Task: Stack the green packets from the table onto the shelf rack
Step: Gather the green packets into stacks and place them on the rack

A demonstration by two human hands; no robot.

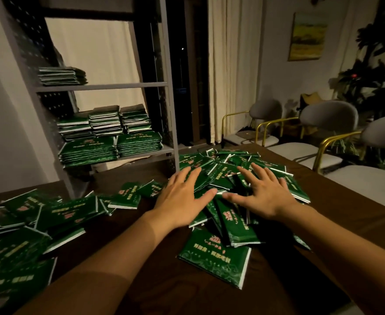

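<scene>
Several green packets lie in a loose heap [230, 178] on the dark brown table [155, 264], with more scattered at the left [27, 223]. My left hand [182, 196] and my right hand [266, 192] are both stretched flat over the heap, fingers straight and spread, thumbs nearly meeting. Neither hand grips a packet. The grey metal shelf rack [100, 86] stands behind the table at the left. Its lower shelf holds several neat stacks of green packets [109, 137], and the shelf above carries one small stack [62, 76].
Three grey chairs with gold frames [323, 123] line the table's right side. Cream curtains [232, 64], a dark doorway and a framed painting [307, 37] are behind. Dark plants [373, 71] fill the far right corner.
</scene>
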